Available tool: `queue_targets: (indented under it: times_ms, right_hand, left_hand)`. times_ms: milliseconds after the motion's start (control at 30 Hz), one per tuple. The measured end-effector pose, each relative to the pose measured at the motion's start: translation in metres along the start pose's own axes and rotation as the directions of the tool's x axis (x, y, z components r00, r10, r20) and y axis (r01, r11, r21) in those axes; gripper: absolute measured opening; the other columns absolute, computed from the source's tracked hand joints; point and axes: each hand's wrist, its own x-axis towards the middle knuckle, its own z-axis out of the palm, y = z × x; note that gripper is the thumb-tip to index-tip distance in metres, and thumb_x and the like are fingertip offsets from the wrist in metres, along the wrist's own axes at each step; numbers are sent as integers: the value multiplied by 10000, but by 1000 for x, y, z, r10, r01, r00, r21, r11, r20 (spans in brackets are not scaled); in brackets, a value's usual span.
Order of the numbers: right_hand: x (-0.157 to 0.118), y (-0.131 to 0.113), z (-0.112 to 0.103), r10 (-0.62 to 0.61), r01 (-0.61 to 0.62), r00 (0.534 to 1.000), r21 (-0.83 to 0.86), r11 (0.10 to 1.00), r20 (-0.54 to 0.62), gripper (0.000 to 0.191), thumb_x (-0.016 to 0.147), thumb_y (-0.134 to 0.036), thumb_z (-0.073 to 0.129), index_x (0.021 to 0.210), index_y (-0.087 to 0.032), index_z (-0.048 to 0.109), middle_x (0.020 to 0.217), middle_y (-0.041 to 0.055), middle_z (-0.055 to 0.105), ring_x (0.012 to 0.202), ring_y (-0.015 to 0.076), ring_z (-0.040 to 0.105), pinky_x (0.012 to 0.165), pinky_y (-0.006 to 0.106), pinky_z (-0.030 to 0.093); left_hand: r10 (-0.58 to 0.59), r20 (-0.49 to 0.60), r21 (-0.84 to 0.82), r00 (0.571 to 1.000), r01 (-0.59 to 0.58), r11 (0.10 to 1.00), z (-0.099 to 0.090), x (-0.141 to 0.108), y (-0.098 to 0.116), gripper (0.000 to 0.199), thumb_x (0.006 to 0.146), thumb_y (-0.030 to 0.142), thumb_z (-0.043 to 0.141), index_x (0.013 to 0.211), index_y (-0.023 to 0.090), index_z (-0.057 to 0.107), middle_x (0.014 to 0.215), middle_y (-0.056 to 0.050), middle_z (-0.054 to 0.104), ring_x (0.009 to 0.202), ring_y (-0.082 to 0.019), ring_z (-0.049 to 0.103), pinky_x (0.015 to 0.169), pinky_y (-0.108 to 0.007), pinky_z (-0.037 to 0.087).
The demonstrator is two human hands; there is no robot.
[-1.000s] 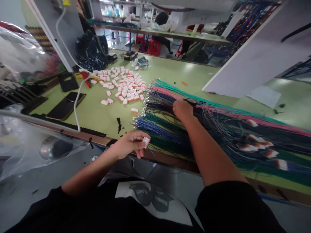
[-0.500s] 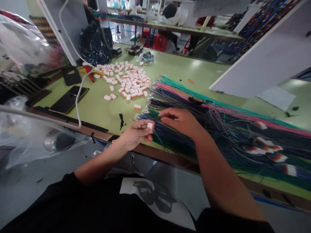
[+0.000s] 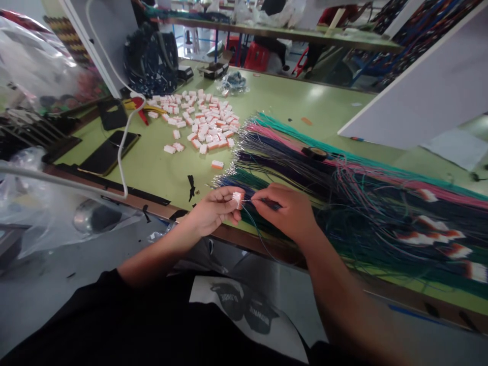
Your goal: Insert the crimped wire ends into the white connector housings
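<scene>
Between the thumb and fingers of my left hand (image 3: 214, 212) is a white and orange connector housing (image 3: 237, 199). A thin bluish-green wire (image 3: 255, 226) hangs from it in a loop over the table edge. My right hand (image 3: 286, 211) pinches a wire whose metal tip (image 3: 247, 201) points at the connector's right side; I cannot tell whether the tip is inside. Beneath and behind my right hand lies a bundle of wires (image 3: 282, 170) in teal, pink, grey, blue and green, their metal tips pointing left. One loose connector (image 3: 217, 164) lies just beyond my left hand.
Many connector housings (image 3: 208, 122) are heaped on the green table (image 3: 152, 175). At the left are a phone (image 3: 109, 153), red-and-yellow pliers (image 3: 142, 113) and a white cable (image 3: 124, 173). Connectors with wires (image 3: 430, 231) lie at right, below a white panel (image 3: 415, 96).
My right hand has moved down and left to the connector, its fingers now closed on a wire. My left hand has stayed nearly in place. The view has shifted slightly.
</scene>
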Motion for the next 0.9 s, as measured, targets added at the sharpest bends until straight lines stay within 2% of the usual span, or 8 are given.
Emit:
queue_targets:
  times_ms: [200, 467, 600, 833, 900]
  right_hand:
    - [-2, -4, 6, 14, -21, 997, -92, 996, -76, 175, 771, -253, 520, 676, -216, 662, 636, -6, 619, 569, 109, 532, 547, 233, 351]
    - [-2, -10, 9, 67, -73, 997, -154, 985, -42, 182, 747, -258, 506, 607, -217, 616, 559, 5, 574, 545, 127, 489, 539, 254, 321]
    - [-3, -12, 17, 69, -71, 997, -134, 988, -20, 180, 748, -246, 497, 597, -217, 590, 557, 1, 568, 553, 124, 489, 530, 248, 309]
    - [-2, -4, 17, 101, -106, 992, 68, 992, 73, 137, 772, -239, 505, 686, -200, 604, 672, 11, 636, 609, 124, 540, 577, 235, 365]
    - [-4, -6, 18, 107, -111, 992, 66, 992, 63, 141, 760, -213, 499, 654, -193, 589, 653, 11, 623, 601, 121, 529, 576, 236, 363]
  left_hand:
    - [-12, 4, 6, 1000, 12, 1000, 1, -1, 1, 234, 682, 111, 676, 903, 134, 602, 618, 32, 603, 479, -80, 586, 455, -179, 478]
    - [18, -73, 75, 997, -13, 997, 6, -1, -1, 199, 697, 123, 671, 885, 133, 605, 615, 33, 588, 477, -73, 573, 452, -183, 464]
    - [63, -72, 128, 995, -53, 990, 7, -1, -3, 207, 685, 159, 694, 866, 123, 600, 630, 31, 591, 474, -72, 569, 458, -191, 468]
    - [39, -86, 138, 996, -27, 990, 8, -3, -2, 225, 679, 178, 698, 871, 126, 593, 641, 30, 599, 457, -67, 564, 432, -186, 457]
    - [33, -105, 149, 994, -17, 989, 9, -2, -2, 222, 679, 175, 697, 867, 129, 589, 612, 41, 587, 452, -67, 562, 424, -183, 457]
